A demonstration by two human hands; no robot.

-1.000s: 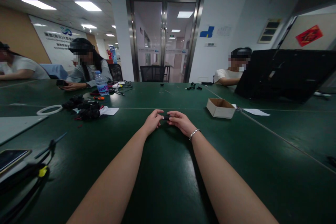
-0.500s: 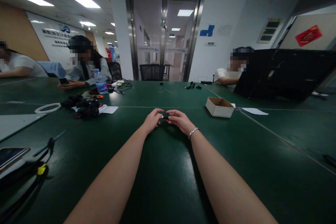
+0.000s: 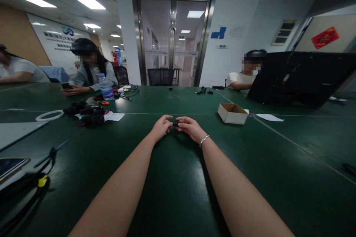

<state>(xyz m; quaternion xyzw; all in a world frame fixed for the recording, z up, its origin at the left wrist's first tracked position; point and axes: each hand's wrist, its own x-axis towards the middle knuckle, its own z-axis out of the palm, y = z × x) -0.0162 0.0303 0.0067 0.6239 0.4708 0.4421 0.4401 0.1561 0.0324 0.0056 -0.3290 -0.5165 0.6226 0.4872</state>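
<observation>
A small black piece (image 3: pixel 175 123) with a bit of shiny metal at its left end is held between my two hands, just above the green table (image 3: pixel 172 177). My left hand (image 3: pixel 160 129) is closed, with thumb and fingertips pinching the metal end. From the other side my right hand (image 3: pixel 191 127), with a silver bracelet (image 3: pixel 205 140) at the wrist, has its fingertips closed round the black part. The fingers cover much of the piece, and its exact kind cannot be made out.
An open cardboard box (image 3: pixel 232 114) stands to the right, near a large black panel (image 3: pixel 303 79). Leftward lie a bundle of black items (image 3: pixel 93 114), a white ring (image 3: pixel 50 115), a phone (image 3: pixel 12 166) and black straps (image 3: pixel 41 189). Several people sit around the table.
Less of the shiny metal end shows between my fingertips now, and the black part looks closer to my left fingers. Both arms stay in nearly the same place.
</observation>
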